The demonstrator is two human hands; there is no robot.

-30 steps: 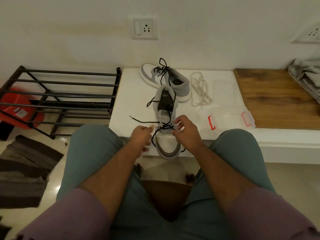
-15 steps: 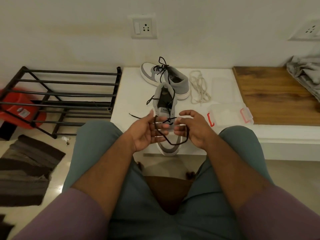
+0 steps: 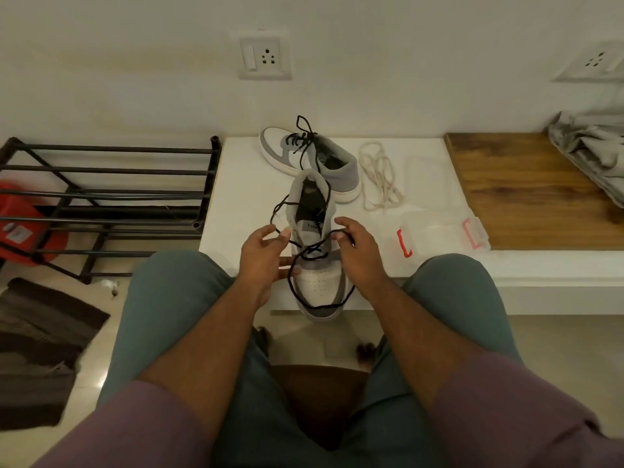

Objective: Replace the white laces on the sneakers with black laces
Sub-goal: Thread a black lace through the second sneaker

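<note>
A grey and white sneaker point(image 3: 319, 282) lies toe toward me on the front edge of the white ledge point(image 3: 243, 211), its toe overhanging. A black lace point(image 3: 297, 292) runs through its lower eyelets and hangs in a long loop round the toe. My left hand point(image 3: 265, 253) pinches one strand at the sneaker's left side. On the right side, my right hand point(image 3: 356, 251) pinches the other strand. Behind stands the second sneaker point(image 3: 314, 160), laced in black with a bow. The removed white laces point(image 3: 380, 177) lie in a heap to its right.
A clear plastic box with red clips point(image 3: 442, 236) sits right of my hand, its lid point(image 3: 427, 179) behind it. A wooden board point(image 3: 526, 190) carries grey cloth point(image 3: 591, 153) at far right. A black shoe rack point(image 3: 108, 197), a red tub point(image 3: 23, 228) and a dark mat point(image 3: 44, 349) are at left.
Both hands rose from the sneaker's toe and drew apart, pulling the black lace strands up. The slack now hangs as a large loop round the toe.
</note>
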